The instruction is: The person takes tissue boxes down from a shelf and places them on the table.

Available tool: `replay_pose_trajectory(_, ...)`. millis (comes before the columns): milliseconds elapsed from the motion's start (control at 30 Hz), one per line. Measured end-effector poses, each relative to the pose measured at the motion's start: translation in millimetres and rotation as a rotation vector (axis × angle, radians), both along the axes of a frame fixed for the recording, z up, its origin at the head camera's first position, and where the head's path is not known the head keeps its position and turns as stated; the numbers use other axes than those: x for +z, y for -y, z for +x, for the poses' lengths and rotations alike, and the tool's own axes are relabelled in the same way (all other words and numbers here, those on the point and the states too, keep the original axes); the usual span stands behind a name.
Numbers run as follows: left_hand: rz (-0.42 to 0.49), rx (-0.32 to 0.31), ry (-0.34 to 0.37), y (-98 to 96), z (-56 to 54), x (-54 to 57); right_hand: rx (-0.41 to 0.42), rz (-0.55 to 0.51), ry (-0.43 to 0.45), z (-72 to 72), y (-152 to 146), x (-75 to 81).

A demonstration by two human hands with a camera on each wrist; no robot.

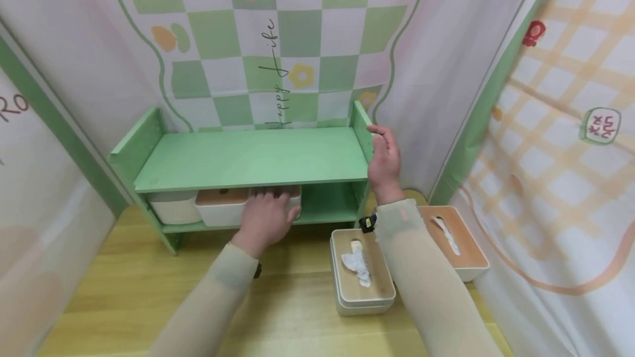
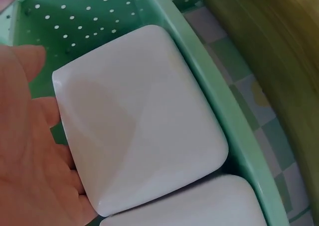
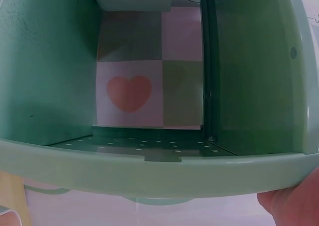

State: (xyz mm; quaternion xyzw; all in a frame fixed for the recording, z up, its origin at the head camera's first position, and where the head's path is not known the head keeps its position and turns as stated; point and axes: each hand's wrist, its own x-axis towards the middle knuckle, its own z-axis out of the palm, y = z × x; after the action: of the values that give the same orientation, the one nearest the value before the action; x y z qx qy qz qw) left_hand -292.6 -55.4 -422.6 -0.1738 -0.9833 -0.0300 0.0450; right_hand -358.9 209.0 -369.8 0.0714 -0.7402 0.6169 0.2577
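Note:
A green two-tier shelf (image 1: 258, 156) stands on the wood-look surface. My left hand (image 1: 265, 216) reaches under its upper board, fingers laid over the wood-coloured top of a white box (image 1: 295, 198) on the lower tier. The left wrist view shows the fingertips touching an edge of that white box (image 2: 142, 121). To its left sit another white box (image 1: 220, 211) with a wood-coloured lid and a cream box (image 1: 173, 211). My right hand (image 1: 386, 164) rests against the outside of the right side panel (image 1: 362, 131); in the right wrist view only part of this hand (image 3: 296, 201) shows.
In front of the shelf stands a white tissue box (image 1: 364, 266) with a wooden lid and tissue poking out. Another tissue box (image 1: 461, 241) lies beyond my right forearm, partly hidden. Printed curtains (image 1: 297, 37) hang behind and at both sides.

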Motion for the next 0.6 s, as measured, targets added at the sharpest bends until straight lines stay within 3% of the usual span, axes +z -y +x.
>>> replay_pose_trajectory(300, -0.036, 0.006, -0.002, -3.0, 16.9, 3.1, 0.002, 0.002, -0.017, 1.8, 2, -0.8)
replay_pose_trajectory(400, -0.009, -0.008, -0.016, -5.6, 22.4, 3.4, 0.001, 0.001, -0.019, 1.3, 1, -1.6)
replay_pose_trajectory(600, 0.034, -0.052, -0.09, -7.4, 17.5, 4.2, -0.006, 0.006, -0.009, 1.0, -1, -1.9)
